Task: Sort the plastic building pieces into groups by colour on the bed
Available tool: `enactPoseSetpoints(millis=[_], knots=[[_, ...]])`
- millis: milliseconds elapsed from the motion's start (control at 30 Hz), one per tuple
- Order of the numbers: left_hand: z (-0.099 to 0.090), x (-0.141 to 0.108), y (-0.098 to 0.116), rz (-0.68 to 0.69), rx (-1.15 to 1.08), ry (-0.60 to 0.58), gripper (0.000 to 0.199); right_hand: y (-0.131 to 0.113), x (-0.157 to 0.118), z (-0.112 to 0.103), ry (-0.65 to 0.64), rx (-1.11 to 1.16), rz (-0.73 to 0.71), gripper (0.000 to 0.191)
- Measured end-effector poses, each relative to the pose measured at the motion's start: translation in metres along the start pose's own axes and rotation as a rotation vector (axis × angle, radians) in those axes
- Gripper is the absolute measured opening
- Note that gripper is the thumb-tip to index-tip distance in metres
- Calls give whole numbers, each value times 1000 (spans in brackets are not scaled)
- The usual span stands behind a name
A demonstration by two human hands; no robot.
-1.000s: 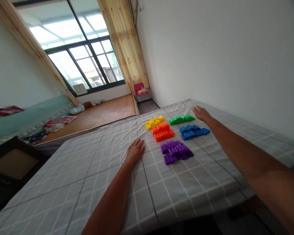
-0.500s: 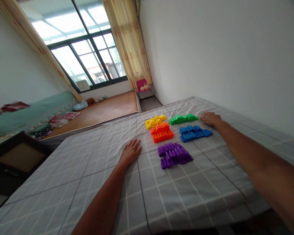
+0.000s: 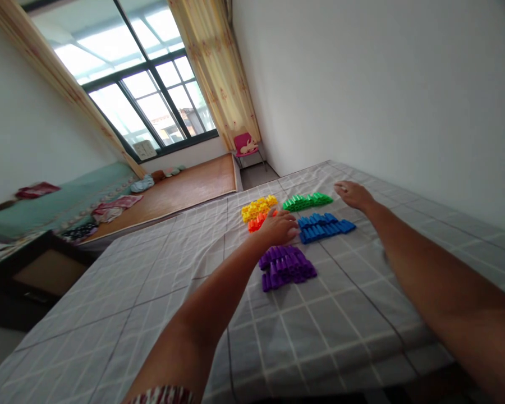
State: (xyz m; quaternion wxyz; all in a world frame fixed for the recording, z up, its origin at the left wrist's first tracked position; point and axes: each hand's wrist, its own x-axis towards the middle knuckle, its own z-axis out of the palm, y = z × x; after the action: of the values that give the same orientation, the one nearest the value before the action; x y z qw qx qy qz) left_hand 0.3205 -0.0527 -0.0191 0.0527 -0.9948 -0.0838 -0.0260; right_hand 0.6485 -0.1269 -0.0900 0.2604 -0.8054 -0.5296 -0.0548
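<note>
In the head view, five piles of small pieces lie on the cloth of the bench [image 3: 151, 269]. Yellow [image 3: 258, 207] is far left, with orange [image 3: 256, 223] just nearer, partly hidden by the left hand [image 3: 280, 224]. Green [image 3: 307, 201] lies far right, blue [image 3: 326, 227] nearer than green, purple [image 3: 287, 267] nearest. The left hand is over orange, beside blue, its grip loosely spread; whether it touches any piece I cannot tell. The right hand [image 3: 354, 194] is right of green, apart from it, its grip narrow, fingers bent; whether it holds anything I cannot tell.
</note>
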Motion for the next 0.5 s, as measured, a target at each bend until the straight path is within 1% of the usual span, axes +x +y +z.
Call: enactPoseSetpoints(millis=[100,167,267,333,400,433,500], knots=[[6,9,3,-26,83,-99,25,-15,1,1,-19,53,-95,57],[7,8,0,-75,138,-124,25,-20,-2,9,-86,74,-97,60],[6,0,-7,-128,183,-149,28,-20,-1,17,-192,105,-91,67],[4,-7,-10,-148,187,-173,29,-20,7,18,-266,111,-127,80],[2,-14,-12,-165,188,-181,32,-22,19,17,-361,96,-196,99],[2,-18,-14,-175,191,-180,33,-25,26,16,-411,79,-231,104],[1,-27,-18,-202,194,-177,33,-35,39,15,-502,37,-275,103]])
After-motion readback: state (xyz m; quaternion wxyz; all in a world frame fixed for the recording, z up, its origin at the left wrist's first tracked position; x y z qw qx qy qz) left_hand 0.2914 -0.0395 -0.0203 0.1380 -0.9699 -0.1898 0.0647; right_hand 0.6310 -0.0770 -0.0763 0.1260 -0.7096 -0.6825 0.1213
